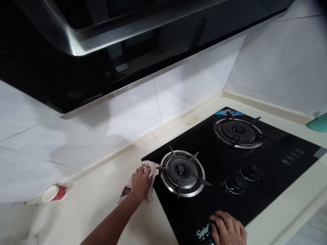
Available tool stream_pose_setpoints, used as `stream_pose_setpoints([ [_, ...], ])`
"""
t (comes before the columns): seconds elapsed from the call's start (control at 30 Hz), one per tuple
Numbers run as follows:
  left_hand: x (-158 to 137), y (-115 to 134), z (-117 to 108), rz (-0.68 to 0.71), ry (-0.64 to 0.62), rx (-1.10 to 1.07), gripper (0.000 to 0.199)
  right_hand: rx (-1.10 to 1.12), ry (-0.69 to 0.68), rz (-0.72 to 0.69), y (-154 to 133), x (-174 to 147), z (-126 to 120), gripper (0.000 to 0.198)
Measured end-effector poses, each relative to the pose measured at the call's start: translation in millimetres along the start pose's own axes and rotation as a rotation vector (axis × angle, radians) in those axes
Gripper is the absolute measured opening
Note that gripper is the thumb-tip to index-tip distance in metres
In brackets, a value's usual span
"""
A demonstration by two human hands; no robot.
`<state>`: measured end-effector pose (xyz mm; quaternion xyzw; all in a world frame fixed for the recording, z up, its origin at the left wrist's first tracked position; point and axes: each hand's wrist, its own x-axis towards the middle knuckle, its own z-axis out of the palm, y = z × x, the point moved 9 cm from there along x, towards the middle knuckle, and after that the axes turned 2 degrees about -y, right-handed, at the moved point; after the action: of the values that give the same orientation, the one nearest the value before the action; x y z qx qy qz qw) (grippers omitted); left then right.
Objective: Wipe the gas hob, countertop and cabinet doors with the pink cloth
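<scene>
While the left hand (141,182) grips a bunched, pale pink fabric cloth (153,166), the right hand (228,229) rests loosely bent on the black glass hob (201,141), nothing visible in it. Cloth lies at nine o'clock from the round, silver-rimmed burner (181,169), straddling the hob's edge and the cream, smooth desk (89,200). Wiping well here probably means tucking in the loose tail at seven o'clock, pressing evenly along the seam, and skirting the dark metal prong (163,168) just beside, which might snag fabric.
</scene>
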<state>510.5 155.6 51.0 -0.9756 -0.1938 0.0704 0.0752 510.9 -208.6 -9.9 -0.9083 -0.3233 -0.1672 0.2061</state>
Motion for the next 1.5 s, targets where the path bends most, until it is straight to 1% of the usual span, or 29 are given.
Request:
stream_pose_setpoints([
  [0.1, -33, 15, 0, 0.021, -0.014, -0.009, 0.043, 0.054, -0.020, 0.050, -4, 6, -5, 0.023],
  [0.17, -56, 29, 1, 0.048, -0.024, -0.020, 0.042, 0.089, -0.041, 0.091, -5, 8, -6, 0.025],
  [0.27, -88, 55, 5, 0.086, -0.041, -0.041, 0.043, 0.136, -0.068, 0.125, -5, 10, -6, 0.024],
  [0.37, -116, 86, 11, 0.134, -0.082, -0.099, 0.046, 0.186, -0.065, 0.146, -3, 14, -9, 0.026],
  [0.43, -132, 107, 14, 0.171, -0.113, -0.170, 0.052, 0.232, -0.063, 0.182, 0, 15, -14, 0.028],
  [0.5, -147, 122, 15, 0.177, -0.118, -0.264, 0.061, 0.273, -0.044, 0.233, -3, 13, -21, 0.028],
  [0.57, -159, 128, 14, 0.174, -0.090, -0.395, 0.072, 0.305, -0.026, 0.266, -19, 10, -29, 0.030],
  [0.63, -171, 123, 11, 0.181, -0.037, -0.582, 0.075, 0.334, -0.085, 0.263, -52, 8, -27, 0.037],
  [0.67, -176, 116, 11, 0.184, -0.010, -0.701, 0.074, 0.340, -0.156, 0.251, -74, 8, -22, 0.042],
  [0.73, -187, 89, 14, 0.136, 0.061, -0.948, 0.065, 0.313, -0.353, 0.233, -120, 12, -4, 0.055],
  [0.8, -200, 52, 21, 0.012, 0.151, -1.100, 0.056, 0.246, -0.541, 0.229, -155, 20, 14, 0.072],
  [0.87, -216, 16, 27, -0.111, 0.261, -1.097, 0.048, 0.185, -0.650, 0.220, -175, 35, 25, 0.086],
  [0.9, -224, 3, 28, -0.142, 0.310, -1.056, 0.044, 0.172, -0.669, 0.202, -179, 43, 27, 0.088],
  [0.93, -232, -7, 29, -0.147, 0.346, -1.008, 0.040, 0.171, -0.669, 0.174, -182, 51, 26, 0.085],
  [1.0, -245, -19, 33, -0.122, 0.394, -0.917, 0.035, 0.191, -0.641, 0.105, -180, 58, 19, 0.069],
  [1.03, -252, -24, 36, -0.115, 0.407, -0.877, 0.034, 0.203, -0.624, 0.074, -177, 56, 14, 0.060],
  [1.1, -264, -37, 46, -0.143, 0.430, -0.813, 0.034, 0.214, -0.597, 0.045, -168, 39, 1, 0.045],
  [1.2, -281, -61, 62, -0.206, 0.470, -0.760, 0.033, 0.251, -0.505, 0.071, -145, -5, -20, 0.037],
  [1.27, -289, -70, 69, -0.194, 0.480, -0.758, 0.032, 0.313, -0.389, 0.139, -115, -37, -36, 0.037],
  [1.3, -291, -73, 72, -0.181, 0.478, -0.762, 0.032, 0.348, -0.326, 0.208, -93, -52, -43, 0.038],
  [1.33, -292, -75, 73, -0.173, 0.472, -0.767, 0.032, 0.382, -0.262, 0.317, -65, -68, -50, 0.038],
  [1.43, -288, -77, 77, -0.206, 0.431, -0.779, 0.034, 0.441, -0.072, 0.754, 37, -108, -76, 0.040],
  [1.47, -286, -78, 78, -0.229, 0.409, -0.782, 0.035, 0.436, -0.021, 0.855, 64, -114, -88, 0.044],
  [1.5, -282, -78, 79, -0.255, 0.386, -0.786, 0.036, 0.433, 0.029, 0.917, 87, -114, -102, 0.049],
])
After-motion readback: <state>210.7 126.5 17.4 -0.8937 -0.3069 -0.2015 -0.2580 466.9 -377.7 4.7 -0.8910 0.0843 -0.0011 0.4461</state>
